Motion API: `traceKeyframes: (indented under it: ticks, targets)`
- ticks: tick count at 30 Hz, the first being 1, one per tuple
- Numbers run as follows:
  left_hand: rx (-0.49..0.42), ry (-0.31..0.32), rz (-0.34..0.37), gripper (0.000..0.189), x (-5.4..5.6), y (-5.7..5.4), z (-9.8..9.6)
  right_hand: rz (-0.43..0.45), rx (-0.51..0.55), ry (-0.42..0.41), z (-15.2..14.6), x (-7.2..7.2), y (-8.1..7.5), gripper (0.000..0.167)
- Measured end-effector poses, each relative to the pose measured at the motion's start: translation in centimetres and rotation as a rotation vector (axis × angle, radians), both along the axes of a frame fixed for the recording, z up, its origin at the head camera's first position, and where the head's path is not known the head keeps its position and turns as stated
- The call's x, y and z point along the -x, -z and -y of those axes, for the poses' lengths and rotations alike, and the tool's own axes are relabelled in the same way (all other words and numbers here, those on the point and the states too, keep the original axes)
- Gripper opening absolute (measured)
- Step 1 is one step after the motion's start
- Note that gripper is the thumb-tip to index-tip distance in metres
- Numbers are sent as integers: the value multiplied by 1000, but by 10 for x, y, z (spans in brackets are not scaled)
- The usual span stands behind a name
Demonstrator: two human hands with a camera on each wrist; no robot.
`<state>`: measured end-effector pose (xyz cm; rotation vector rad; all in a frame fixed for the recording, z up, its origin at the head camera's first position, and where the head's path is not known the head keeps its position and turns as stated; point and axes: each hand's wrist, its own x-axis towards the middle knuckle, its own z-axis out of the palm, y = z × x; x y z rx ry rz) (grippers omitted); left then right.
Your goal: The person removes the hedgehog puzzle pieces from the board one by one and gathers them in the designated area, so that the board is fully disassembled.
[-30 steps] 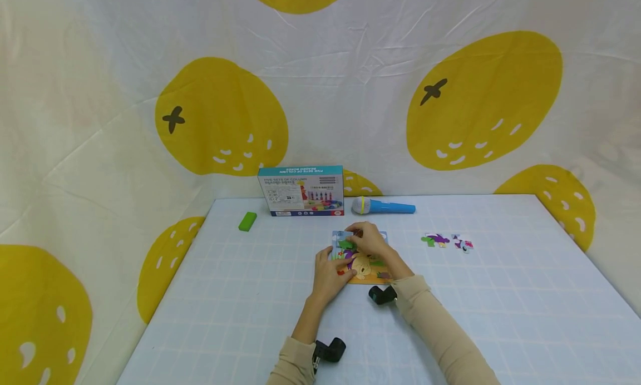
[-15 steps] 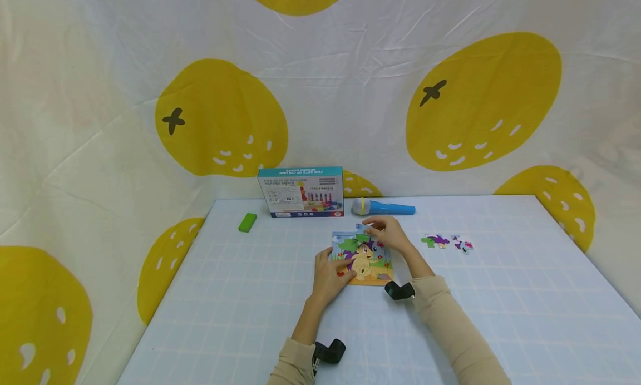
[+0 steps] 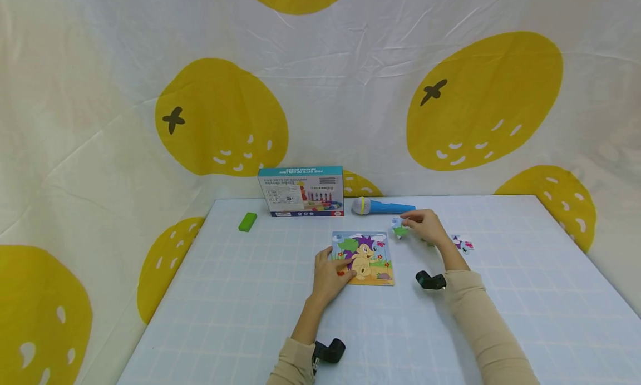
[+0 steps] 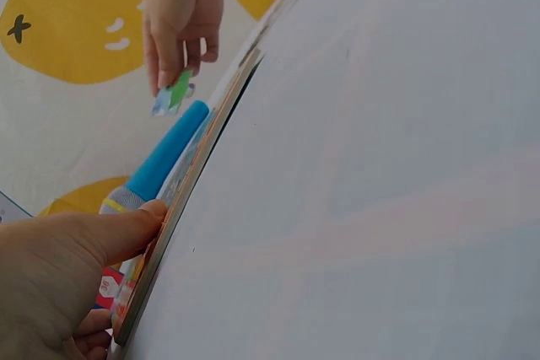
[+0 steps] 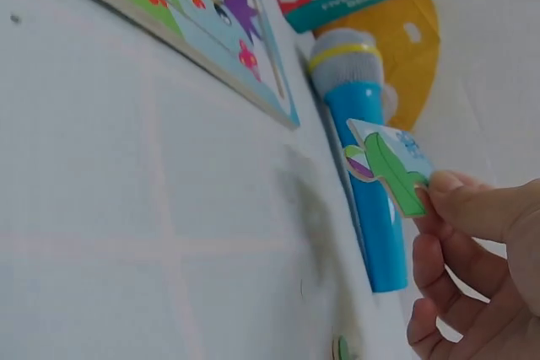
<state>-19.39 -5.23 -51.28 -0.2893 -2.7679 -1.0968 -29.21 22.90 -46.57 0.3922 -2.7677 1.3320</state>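
Note:
In the head view my left hand (image 3: 328,274) holds the lower left part of a square jigsaw puzzle (image 3: 369,262) with a purple hedgehog picture. Its thumb lies over the board's edge in the left wrist view, and the other fingers are partly hidden. Off to the right of the board, my right hand (image 3: 425,227) pinches a jigsaw piece (image 5: 390,164) between thumb and fingers. Green leaf and pale blue sky show on that piece, which is raised above the table. More jigsaw pieces (image 3: 463,245) lie beside the right hand, some hidden behind it.
Behind the puzzle lies a blue toy microphone (image 3: 385,207). A boxed toy set (image 3: 301,191) stands at the back, with a green block (image 3: 247,222) to its left. The checked cloth covers the table, and a fruit-patterned sheet (image 3: 370,95) hangs behind.
My right hand has lifted the leaf jigsaw piece off the puzzle's upper area and carried it right, toward the loose pieces. The left hand stays on the board.

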Motion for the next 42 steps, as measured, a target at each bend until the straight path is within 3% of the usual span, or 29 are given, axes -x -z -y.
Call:
traceKeyframes:
  ticks: [6, 15, 24, 32, 42]
  targets:
    - [8, 1, 3, 34, 0, 1, 0, 68, -58, 47, -19, 3, 3, 29]
    - [14, 1, -4, 34, 1, 3, 1, 169, -156, 21, -23, 6, 11, 27]
    - [8, -5, 1, 34, 0, 3, 0, 149, -212, -52, -23, 8, 15, 26]
    - [7, -5, 13, 34, 0, 3, 1, 205, -362, -47, -20, 5, 17, 61]
    - [0, 1, 0, 34, 1, 2, 0, 173, -397, -48, -21, 2, 15, 57]
